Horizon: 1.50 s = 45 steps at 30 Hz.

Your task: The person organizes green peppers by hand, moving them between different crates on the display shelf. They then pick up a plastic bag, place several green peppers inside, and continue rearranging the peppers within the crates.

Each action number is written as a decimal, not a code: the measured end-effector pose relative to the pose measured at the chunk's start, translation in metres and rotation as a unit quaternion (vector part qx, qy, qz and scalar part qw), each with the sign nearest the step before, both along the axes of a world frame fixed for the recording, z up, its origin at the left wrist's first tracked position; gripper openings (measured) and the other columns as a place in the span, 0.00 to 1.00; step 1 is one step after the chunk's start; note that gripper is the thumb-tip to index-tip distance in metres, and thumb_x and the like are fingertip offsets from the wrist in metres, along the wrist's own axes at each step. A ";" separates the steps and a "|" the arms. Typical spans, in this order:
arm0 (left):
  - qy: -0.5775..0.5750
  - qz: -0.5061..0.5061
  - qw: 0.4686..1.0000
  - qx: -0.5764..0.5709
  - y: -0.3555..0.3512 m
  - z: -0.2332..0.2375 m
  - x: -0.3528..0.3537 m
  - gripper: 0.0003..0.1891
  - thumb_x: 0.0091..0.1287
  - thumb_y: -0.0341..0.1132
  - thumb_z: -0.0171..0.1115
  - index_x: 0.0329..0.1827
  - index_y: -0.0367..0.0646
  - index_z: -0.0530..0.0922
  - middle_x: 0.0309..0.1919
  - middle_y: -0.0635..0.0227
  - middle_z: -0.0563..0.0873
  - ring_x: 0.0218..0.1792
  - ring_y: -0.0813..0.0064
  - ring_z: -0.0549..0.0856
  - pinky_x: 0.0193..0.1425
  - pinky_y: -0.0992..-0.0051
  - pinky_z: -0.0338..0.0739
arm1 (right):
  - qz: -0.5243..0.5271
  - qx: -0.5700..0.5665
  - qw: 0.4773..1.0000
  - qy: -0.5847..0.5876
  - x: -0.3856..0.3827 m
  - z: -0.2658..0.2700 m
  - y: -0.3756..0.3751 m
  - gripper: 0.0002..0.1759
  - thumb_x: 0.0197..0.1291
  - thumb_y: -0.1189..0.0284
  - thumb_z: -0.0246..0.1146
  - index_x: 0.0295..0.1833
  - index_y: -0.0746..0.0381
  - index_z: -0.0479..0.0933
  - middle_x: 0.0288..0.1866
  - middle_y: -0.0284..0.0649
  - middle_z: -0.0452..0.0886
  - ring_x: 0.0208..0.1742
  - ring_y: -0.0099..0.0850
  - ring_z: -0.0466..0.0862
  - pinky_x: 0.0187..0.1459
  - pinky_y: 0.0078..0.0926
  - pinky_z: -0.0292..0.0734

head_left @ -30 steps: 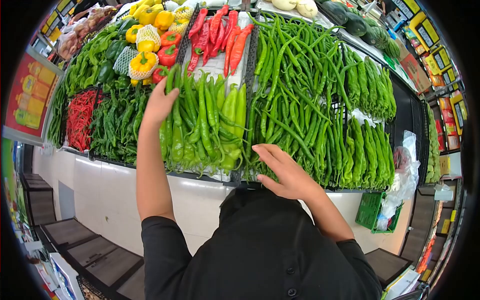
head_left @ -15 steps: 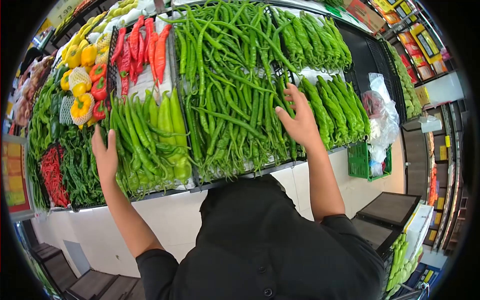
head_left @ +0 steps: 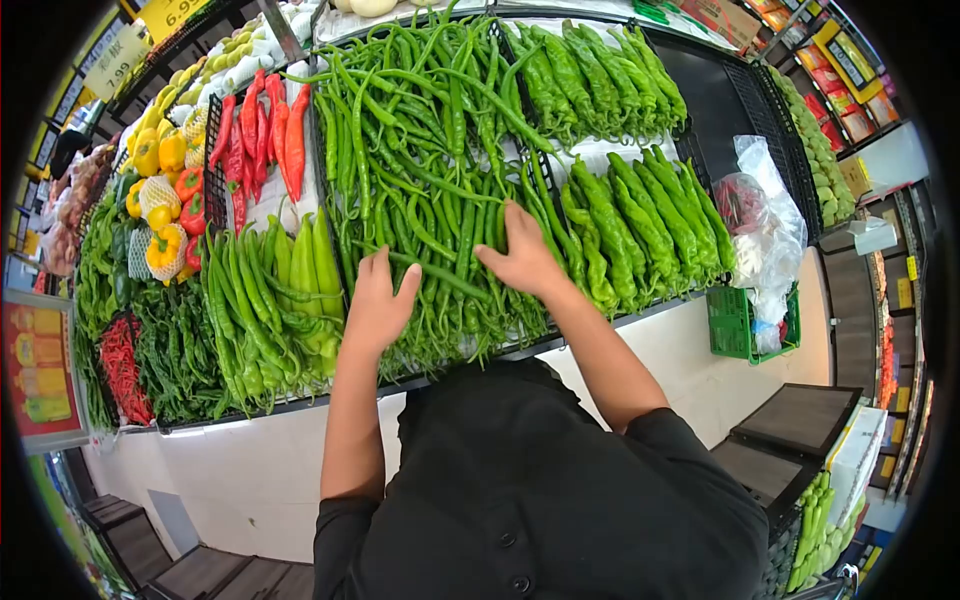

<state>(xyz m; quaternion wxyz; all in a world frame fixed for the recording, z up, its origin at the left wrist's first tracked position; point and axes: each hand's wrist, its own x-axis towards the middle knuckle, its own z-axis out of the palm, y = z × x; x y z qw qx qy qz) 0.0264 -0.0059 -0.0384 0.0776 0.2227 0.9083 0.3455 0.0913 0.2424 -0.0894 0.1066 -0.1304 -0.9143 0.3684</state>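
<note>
Long thin green peppers (head_left: 420,130) lie heaped in the middle of the display. My left hand (head_left: 382,300) rests at the heap's lower left, thumb apart from the fingers. On the heap's right side is my right hand (head_left: 522,250), its thumb spread toward the left hand. One long green pepper (head_left: 440,272) stretches between the two hands, and its left end is close to my left fingertips. Neither hand is closed around a pepper. Whether the fingertips touch the peppers cannot be made out.
Lighter green peppers (head_left: 262,310) and red peppers (head_left: 295,145) lie to the left, near yellow bell peppers (head_left: 163,247). Wrinkled green peppers (head_left: 640,225) are stacked to the right, beside clear plastic bags (head_left: 775,220). A green crate (head_left: 732,325) hangs below the display's edge.
My left hand has moved right, from the lighter peppers to the long green ones. My right hand has moved left and slightly down, so both are closer together. The view has shifted slightly.
</note>
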 end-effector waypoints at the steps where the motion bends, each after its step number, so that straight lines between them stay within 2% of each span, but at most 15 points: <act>1: -0.005 0.018 1.000 -0.017 0.004 -0.007 -0.002 0.37 0.73 0.51 0.59 0.72 0.27 0.64 0.67 0.39 0.71 0.68 0.43 0.72 0.71 0.57 0.67 | -0.001 0.011 1.000 0.011 0.000 -0.005 -0.006 0.52 0.58 0.55 0.68 0.75 0.78 0.52 0.75 0.71 0.58 0.76 0.65 0.58 0.75 0.51 0.58; 5: -0.004 0.076 0.996 -0.044 0.005 -0.036 -0.010 0.42 0.71 0.55 0.60 0.74 0.25 0.61 0.66 0.36 0.69 0.66 0.39 0.71 0.72 0.55 0.66 | -0.030 0.077 0.995 -0.051 0.000 0.000 -0.027 0.55 0.57 0.53 0.68 0.78 0.73 0.49 0.79 0.64 0.53 0.77 0.63 0.57 0.73 0.63 0.56; 11: -0.001 0.119 0.991 -0.058 0.017 -0.054 -0.005 0.45 0.71 0.57 0.59 0.76 0.26 0.58 0.71 0.37 0.62 0.71 0.39 0.63 0.75 0.51 0.59 | 0.001 0.000 1.000 -0.029 -0.001 0.015 -0.010 0.56 0.56 0.56 0.69 0.78 0.75 0.47 0.76 0.64 0.59 0.75 0.58 0.60 0.74 0.51 0.59; 12: -0.017 0.127 0.991 -0.029 0.017 -0.055 -0.004 0.45 0.71 0.57 0.60 0.77 0.27 0.57 0.73 0.38 0.60 0.73 0.40 0.59 0.76 0.50 0.56 | 0.002 0.021 0.999 -0.024 0.000 0.015 -0.007 0.56 0.57 0.59 0.69 0.79 0.75 0.45 0.73 0.66 0.64 0.73 0.58 0.65 0.73 0.45 0.61; 16: 0.051 0.136 0.989 -0.031 0.015 -0.049 -0.004 0.44 0.70 0.55 0.61 0.76 0.28 0.59 0.73 0.37 0.59 0.73 0.40 0.60 0.78 0.53 0.54 | 0.046 -0.041 0.998 -0.030 0.001 0.025 0.016 0.54 0.58 0.62 0.69 0.78 0.77 0.46 0.71 0.68 0.66 0.71 0.58 0.71 0.72 0.44 0.64; 20: 0.123 0.142 0.982 0.017 0.020 -0.031 -0.035 0.45 0.67 0.52 0.66 0.76 0.28 0.58 0.74 0.35 0.58 0.74 0.39 0.60 0.78 0.51 0.55 | 0.009 -0.098 0.995 -0.016 -0.010 0.043 0.045 0.53 0.61 0.59 0.66 0.79 0.74 0.45 0.73 0.67 0.64 0.74 0.57 0.67 0.74 0.42 0.61; 25: 0.133 0.141 0.980 0.050 0.047 -0.024 -0.117 0.49 0.62 0.52 0.71 0.75 0.28 0.58 0.72 0.34 0.61 0.72 0.38 0.64 0.77 0.52 0.59 | -0.052 0.117 0.989 0.080 -0.063 0.055 0.075 0.55 0.60 0.57 0.67 0.80 0.72 0.44 0.71 0.66 0.65 0.71 0.58 0.68 0.72 0.48 0.63; 28: 0.093 0.173 0.981 -0.003 0.060 -0.032 -0.163 0.53 0.58 0.59 0.71 0.75 0.28 0.58 0.71 0.34 0.63 0.71 0.39 0.66 0.75 0.53 0.62 | -0.044 0.122 0.991 0.029 -0.099 0.061 0.088 0.57 0.59 0.52 0.68 0.80 0.72 0.44 0.72 0.65 0.65 0.72 0.58 0.67 0.72 0.48 0.64; 32: -0.018 0.205 0.963 -0.173 0.071 -0.014 -0.194 0.62 0.51 0.73 0.66 0.77 0.31 0.57 0.67 0.35 0.70 0.67 0.43 0.74 0.70 0.54 0.69 | -0.053 0.124 0.988 -0.072 -0.140 0.063 0.092 0.62 0.56 0.42 0.67 0.80 0.71 0.45 0.68 0.63 0.67 0.68 0.56 0.70 0.66 0.48 0.70; 35: -0.042 0.210 0.952 -0.218 0.077 -0.007 -0.206 0.64 0.49 0.75 0.66 0.77 0.31 0.55 0.66 0.35 0.71 0.66 0.43 0.75 0.69 0.53 0.70 | -0.075 0.131 0.985 -0.080 -0.160 0.055 0.098 0.64 0.53 0.39 0.67 0.80 0.70 0.45 0.65 0.66 0.67 0.65 0.57 0.70 0.65 0.46 0.70; 39: -0.050 0.221 0.937 -0.264 0.087 -0.011 -0.213 0.68 0.48 0.77 0.65 0.78 0.30 0.51 0.70 0.36 0.67 0.65 0.44 0.77 0.72 0.51 0.63 | -0.085 0.154 0.981 -0.087 -0.175 0.046 0.089 0.64 0.53 0.40 0.68 0.81 0.68 0.44 0.64 0.66 0.66 0.64 0.58 0.70 0.65 0.47 0.70; 40: -0.084 0.222 0.933 -0.270 0.089 -0.012 -0.218 0.68 0.49 0.76 0.65 0.81 0.37 0.43 0.72 0.38 0.64 0.67 0.45 0.75 0.74 0.48 0.58 | -0.084 0.163 0.978 -0.100 -0.177 0.048 0.087 0.65 0.53 0.41 0.69 0.81 0.68 0.44 0.64 0.66 0.65 0.64 0.58 0.69 0.65 0.47 0.69; 43: -0.072 0.206 0.945 -0.244 0.094 -0.014 -0.213 0.68 0.51 0.73 0.66 0.83 0.47 0.35 0.72 0.38 0.65 0.67 0.46 0.74 0.74 0.45 0.57 | -0.084 0.164 0.978 -0.097 -0.177 0.049 0.083 0.66 0.51 0.50 0.74 0.82 0.63 0.38 0.66 0.67 0.61 0.66 0.60 0.68 0.64 0.49 0.70; 44: -0.070 0.199 0.955 -0.211 0.092 -0.024 -0.219 0.67 0.51 0.68 0.69 0.83 0.60 0.28 0.72 0.36 0.64 0.67 0.45 0.75 0.74 0.42 0.56 | -0.081 0.158 0.980 -0.093 -0.178 0.049 0.083 0.67 0.51 0.51 0.75 0.83 0.61 0.36 0.67 0.68 0.60 0.66 0.62 0.68 0.64 0.48 0.71; 45: -0.084 0.188 0.958 -0.200 0.089 -0.024 -0.222 0.67 0.51 0.66 0.70 0.83 0.62 0.29 0.71 0.35 0.64 0.67 0.44 0.75 0.74 0.43 0.57 | -0.077 0.152 0.981 -0.089 -0.179 0.049 0.083 0.69 0.50 0.52 0.76 0.83 0.59 0.34 0.67 0.69 0.59 0.67 0.63 0.68 0.64 0.47 0.72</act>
